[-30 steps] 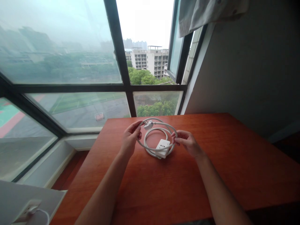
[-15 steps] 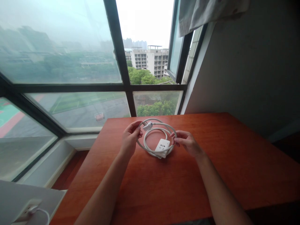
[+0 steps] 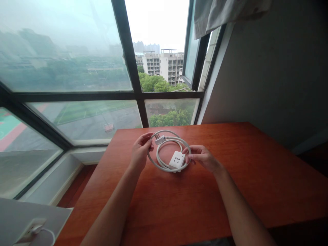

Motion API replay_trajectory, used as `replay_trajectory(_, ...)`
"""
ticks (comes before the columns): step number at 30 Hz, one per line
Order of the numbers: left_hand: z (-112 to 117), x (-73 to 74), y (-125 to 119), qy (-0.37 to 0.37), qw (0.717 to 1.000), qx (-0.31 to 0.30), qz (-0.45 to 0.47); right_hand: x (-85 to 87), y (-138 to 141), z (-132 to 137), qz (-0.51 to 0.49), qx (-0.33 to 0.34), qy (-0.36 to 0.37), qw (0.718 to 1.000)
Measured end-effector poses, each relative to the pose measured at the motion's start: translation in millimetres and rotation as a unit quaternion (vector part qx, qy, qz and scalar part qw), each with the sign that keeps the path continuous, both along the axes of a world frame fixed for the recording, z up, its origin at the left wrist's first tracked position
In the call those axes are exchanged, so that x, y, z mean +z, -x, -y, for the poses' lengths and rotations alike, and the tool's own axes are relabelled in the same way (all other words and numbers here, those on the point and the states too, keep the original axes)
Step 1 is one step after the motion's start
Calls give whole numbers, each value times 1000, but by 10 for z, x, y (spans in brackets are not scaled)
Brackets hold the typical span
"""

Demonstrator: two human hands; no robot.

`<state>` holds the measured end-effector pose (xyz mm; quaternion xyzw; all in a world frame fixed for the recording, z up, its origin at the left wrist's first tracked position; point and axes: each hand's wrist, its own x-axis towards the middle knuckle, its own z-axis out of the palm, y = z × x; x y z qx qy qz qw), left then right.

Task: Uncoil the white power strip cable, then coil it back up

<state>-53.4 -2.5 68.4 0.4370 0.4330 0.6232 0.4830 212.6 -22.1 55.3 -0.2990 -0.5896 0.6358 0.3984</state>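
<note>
landmark: the white socket block (image 3: 176, 160), lying on the reddish-brown bench (image 3: 164, 208), its slotted face turned up.

white cord (image 3: 164, 169), looped in rings around the block's place. the larger ring sweeps past the block's near edge and out to both sides; a smaller ring lies to the left of and beyond the block. whether the larger ring touches the block there, cannot tell.

left hand (image 3: 140, 152): left of the block, well apart from it. thumb and forefinger pinch the left side of the larger ring; remaining fingers curl beneath.

right hand (image 3: 203, 158): just right of the block. thumb and fingers pinch the right side of the same ring. fingertips overlap the block's right edge in view; contact with it, cannot tell.

plug (image 3: 160, 139): white, at the cord's end, beyond the block and to its left, inside the ring's far left part. its prongs point away from the block, up toward the left hand's fingertips. touching the fingers or not, cannot tell.

surroundings: dark window frame (image 3: 139, 96) well beyond the block, one sash (image 3: 190, 61) swung open. pale cloth (image 3: 228, 15) hangs high, beyond the block and to its right. wall outlet (image 3: 28, 233) with a white plug-in lead (image 3: 48, 231), far left of the block and nearer the wearer.
</note>
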Motion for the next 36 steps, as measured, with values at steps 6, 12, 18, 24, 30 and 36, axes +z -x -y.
replay_trajectory(6,-7,-35,-4,12,999,7,-33,25,15,-1,2,-3,12,1000)
replay_trajectory(12,-20,-64,-4,8,998,9,-62,2,6,-16,20,-14,16,1000)
replay_trajectory(18,-18,-141,-65,16,995,-17,-99,-13,41,-28,27,-25,0,999)
replay_trajectory(24,-1,-191,-172,9,989,-55,-135,-62,144,-48,48,-90,-8,995)
replay_trajectory(30,11,-212,-195,6,994,-93,-52,-129,192,-97,70,-200,-28,977)
replay_trajectory(36,-49,-295,-214,19,988,-150,-12,-209,151,-152,143,-231,-80,959)
